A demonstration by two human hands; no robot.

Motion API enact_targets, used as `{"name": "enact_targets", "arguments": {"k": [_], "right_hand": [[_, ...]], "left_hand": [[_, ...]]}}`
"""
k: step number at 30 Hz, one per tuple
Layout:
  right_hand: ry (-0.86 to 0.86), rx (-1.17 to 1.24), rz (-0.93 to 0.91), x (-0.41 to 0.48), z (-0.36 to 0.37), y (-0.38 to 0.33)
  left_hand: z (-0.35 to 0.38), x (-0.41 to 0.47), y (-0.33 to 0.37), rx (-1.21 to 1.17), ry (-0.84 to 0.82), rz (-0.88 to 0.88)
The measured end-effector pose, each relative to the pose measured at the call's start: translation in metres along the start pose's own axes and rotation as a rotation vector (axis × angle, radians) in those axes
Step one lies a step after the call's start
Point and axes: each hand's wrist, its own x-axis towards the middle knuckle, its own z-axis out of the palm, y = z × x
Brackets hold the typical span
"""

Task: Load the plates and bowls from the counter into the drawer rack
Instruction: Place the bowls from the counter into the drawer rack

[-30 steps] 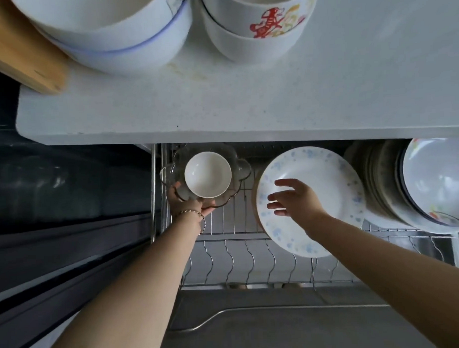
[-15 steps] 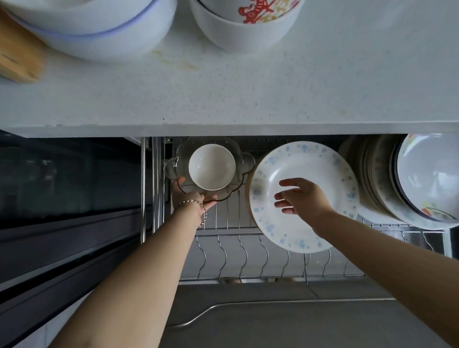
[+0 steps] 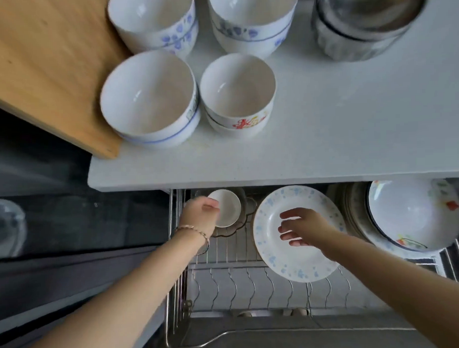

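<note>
Left grip (image 3: pixel 201 214): fingers curled over the rim of the small bowl (image 3: pixel 228 207), which sits in a glass dish (image 3: pixel 247 217) at the back-left of the drawer rack (image 3: pixel 253 285). It's blurred there, so I read it as a hold but I'm not certain.

Right grip (image 3: pixel 303 227): open, fingers spread, holding nothing. It hovers in front of the speckled plate (image 3: pixel 291 265) that leans in the rack slots. Contact unclear. More plates (image 3: pixel 417 214) are stacked at rack right.

Judgement: small bowl is about placed, next pickup is on the desk (image 3: pixel 351 117).

Key relation: 2 front bowls, big bowl (image 3: pixel 149 98) and red-print bowl (image 3: pixel 237 93), stand mouths up, above and beyond the drawer, on its left side. Left grip lies just under them, so it's nearer. Right grip would have to cross over. They're round with no long axis, so take them by the rim.
</note>
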Motion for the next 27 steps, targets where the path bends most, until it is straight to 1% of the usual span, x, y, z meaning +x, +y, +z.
{"name": "enact_targets", "arguments": {"k": [1, 3, 4, 6, 8, 11, 12, 15, 17, 20, 22, 24, 27], "right_hand": [[-0.044, -0.029, -0.022, -0.011, -0.004, -0.013], [-0.11, -0.068, -0.084, -0.035, -0.014, -0.041], [-0.141, -0.059, -0.122, -0.046, -0.02, -0.056], [-0.162, -0.005, -0.203, -0.065, -0.029, -0.088], [-0.101, 0.048, -0.275, -0.076, -0.035, -0.119], [-0.026, 0.124, -0.303, -0.074, -0.027, -0.157], [-0.024, 0.152, -0.297, -0.07, -0.02, -0.165], [0.012, 0.188, -0.297, -0.053, 0.001, -0.177], [0.043, 0.234, -0.318, -0.043, 0.006, -0.175], [0.08, 0.31, -0.323, -0.043, 0.002, -0.154], [0.075, 0.319, -0.317, -0.055, -0.006, -0.13], [0.03, 0.305, -0.304, -0.072, -0.017, -0.099], [-0.039, 0.24, -0.292, -0.101, -0.039, -0.046]], "left_hand": [[-0.009, -0.013, 0.019, 0.017, -0.032, 0.076], [-0.029, -0.029, 0.055, -0.04, -0.078, 0.22], [-0.037, -0.036, 0.07, -0.07, -0.077, 0.307], [-0.048, -0.042, 0.099, -0.112, 0.003, 0.38], [-0.051, -0.039, 0.122, -0.207, -0.007, 0.301], [-0.04, -0.037, 0.145, -0.42, -0.136, -0.002], [-0.034, -0.035, 0.148, -0.458, -0.164, -0.054], [-0.02, -0.03, 0.15, -0.508, -0.189, -0.077], [-0.016, -0.027, 0.148, -0.567, -0.187, -0.088], [-0.018, -0.029, 0.135, -0.515, -0.203, -0.04], [-0.021, -0.041, 0.121, -0.447, -0.282, -0.031], [-0.021, -0.06, 0.106, -0.384, -0.387, -0.022], [-0.007, -0.092, 0.08, -0.253, -0.526, 0.04]]}}
